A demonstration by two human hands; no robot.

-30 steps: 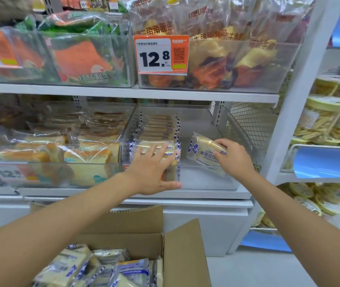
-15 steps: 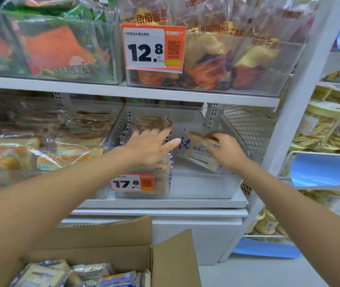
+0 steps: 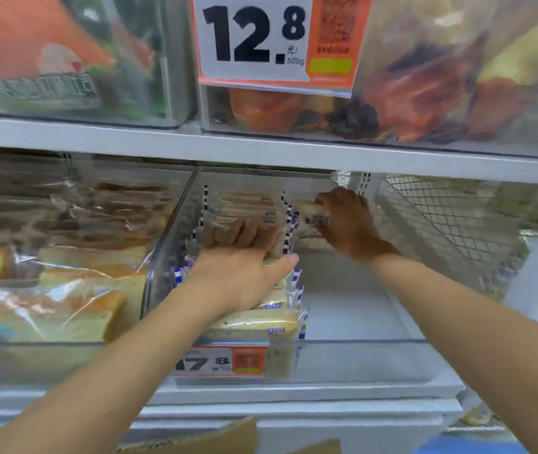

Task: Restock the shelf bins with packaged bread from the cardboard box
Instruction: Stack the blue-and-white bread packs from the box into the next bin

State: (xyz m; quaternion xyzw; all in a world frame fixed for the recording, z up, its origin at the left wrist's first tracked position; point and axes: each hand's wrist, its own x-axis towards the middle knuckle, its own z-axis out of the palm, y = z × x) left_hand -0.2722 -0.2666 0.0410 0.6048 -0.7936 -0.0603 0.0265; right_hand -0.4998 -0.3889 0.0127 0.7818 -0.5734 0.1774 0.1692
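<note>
Right grip [image 3: 349,224]: just right of frame centre, reaching deep under the upper shelf [image 3: 261,150]. Your fingers are curled over a pack [image 3: 310,215] and clamped on it.

Pack: held on edge at the back of the bin [image 3: 359,358], just beside the far end of the row [image 3: 261,319]. It looks not yet let go. My read is that you start at the back so later packs can line up toward the front.

Left grip: centre frame, fingers straight and spread, palm flat on top of the row. It holds nothing. The likely reason is to brace the standing packs so they do not lean into the free lane while you seat the new one.

Row: fills the left lane of the bin from back to front, with each pack on edge. Standing them this way fits more into a lane and shows the labels.

Bin: clear-walled, centre frame. Bare floor shows along the right lane, so most of the restocking looks undone.

Tag [image 3: 218,362]: clipped to the bin front at lower centre and partly hidden by your left arm.

Mesh [image 3: 441,221]: right of the bin and near your right wrist. The room there looks tight, so lower the pack straight down.

Box [image 3: 202,435]: only a flap edge shows at the bottom centre, and its contents are out of view.

Risk: soft bread in thin film, so a hard squeeze would dent it.
</note>
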